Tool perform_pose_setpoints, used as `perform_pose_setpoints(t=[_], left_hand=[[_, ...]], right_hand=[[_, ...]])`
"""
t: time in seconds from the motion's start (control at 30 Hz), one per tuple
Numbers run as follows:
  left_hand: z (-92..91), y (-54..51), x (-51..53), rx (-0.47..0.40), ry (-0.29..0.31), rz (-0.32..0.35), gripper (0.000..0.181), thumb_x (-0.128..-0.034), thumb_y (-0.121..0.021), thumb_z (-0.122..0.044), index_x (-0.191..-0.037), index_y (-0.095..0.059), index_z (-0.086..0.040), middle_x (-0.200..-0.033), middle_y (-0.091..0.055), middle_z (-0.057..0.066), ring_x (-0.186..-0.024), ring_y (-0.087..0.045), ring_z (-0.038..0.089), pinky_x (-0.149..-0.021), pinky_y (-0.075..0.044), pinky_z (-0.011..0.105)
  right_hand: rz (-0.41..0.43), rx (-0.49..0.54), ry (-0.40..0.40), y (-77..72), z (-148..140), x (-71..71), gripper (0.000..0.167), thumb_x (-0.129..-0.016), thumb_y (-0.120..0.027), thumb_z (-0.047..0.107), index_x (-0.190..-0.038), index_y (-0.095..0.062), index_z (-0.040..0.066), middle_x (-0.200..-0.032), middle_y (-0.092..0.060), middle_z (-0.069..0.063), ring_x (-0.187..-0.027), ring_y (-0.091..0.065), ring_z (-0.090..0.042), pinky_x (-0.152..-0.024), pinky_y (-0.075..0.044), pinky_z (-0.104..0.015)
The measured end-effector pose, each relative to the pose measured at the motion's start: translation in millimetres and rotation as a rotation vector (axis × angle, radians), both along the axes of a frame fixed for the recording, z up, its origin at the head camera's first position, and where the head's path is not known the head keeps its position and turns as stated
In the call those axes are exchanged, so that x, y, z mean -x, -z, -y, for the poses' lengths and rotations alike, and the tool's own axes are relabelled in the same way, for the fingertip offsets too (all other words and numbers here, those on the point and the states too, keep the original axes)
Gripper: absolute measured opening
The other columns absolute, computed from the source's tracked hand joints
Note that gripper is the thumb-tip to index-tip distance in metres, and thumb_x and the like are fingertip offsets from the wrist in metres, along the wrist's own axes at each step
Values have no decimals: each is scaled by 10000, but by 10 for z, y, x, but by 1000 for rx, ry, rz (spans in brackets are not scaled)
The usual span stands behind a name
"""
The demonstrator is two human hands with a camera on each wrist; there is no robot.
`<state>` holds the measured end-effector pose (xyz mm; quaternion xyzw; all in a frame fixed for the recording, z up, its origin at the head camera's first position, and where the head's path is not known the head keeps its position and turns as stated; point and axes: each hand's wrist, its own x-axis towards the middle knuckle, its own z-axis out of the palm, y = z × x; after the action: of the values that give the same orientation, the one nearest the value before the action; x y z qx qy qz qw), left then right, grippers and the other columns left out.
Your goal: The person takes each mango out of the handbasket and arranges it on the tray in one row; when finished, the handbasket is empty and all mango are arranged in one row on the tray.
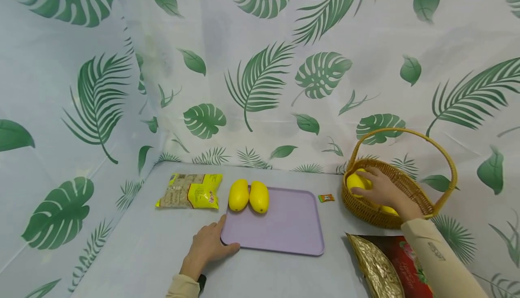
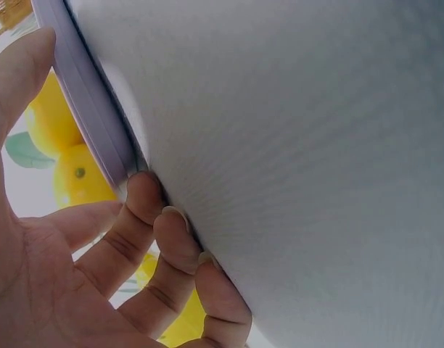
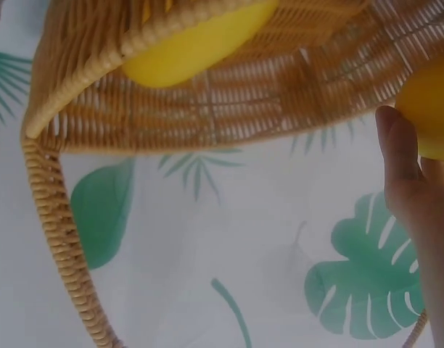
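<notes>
A lilac tray point(image 1: 280, 225) lies on the table with two yellow mangoes point(image 1: 238, 195) side by side at its back left. My left hand point(image 1: 210, 244) rests at the tray's front left corner. In the left wrist view its thumb point(image 2: 22, 76) touches the tray's rim point(image 2: 91, 109), while the fingertips point(image 2: 180, 243) rest low beside the corner. At the right, my right hand point(image 1: 383, 189) grips another mango point(image 1: 355, 183) at the left side of a wicker basket point(image 1: 365, 212). A further mango point(image 3: 200, 47) lies inside the basket.
A yellow-and-clear packet point(image 1: 190, 191) lies left of the tray. Between tray and basket is a small orange-green wrapped sweet point(image 1: 326, 197). A red-and-gold bag point(image 1: 390, 266) lies below the right forearm. The basket's tall handle point(image 1: 436, 146) arches over it. Leaf-patterned cloth stands behind.
</notes>
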<state>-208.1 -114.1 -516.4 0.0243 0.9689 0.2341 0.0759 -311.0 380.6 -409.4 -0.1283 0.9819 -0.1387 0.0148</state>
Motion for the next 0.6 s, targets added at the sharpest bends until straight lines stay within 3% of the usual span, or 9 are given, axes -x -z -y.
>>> perform_pose_setpoints(t=[0.6], left_hand=[[12, 9, -8, 6, 12, -25, 992, -743, -796, -596, -1499, -446, -57, -1291, -649, 220, -1131, -627, 416, -929, -497, 648]], right_hand=[[-64, 93, -80, -19, 423, -102, 697, -921, -699, 429, -1438, -501, 6, -1528, -316, -363, -1337, -361, -613, -1024, -380, -750]])
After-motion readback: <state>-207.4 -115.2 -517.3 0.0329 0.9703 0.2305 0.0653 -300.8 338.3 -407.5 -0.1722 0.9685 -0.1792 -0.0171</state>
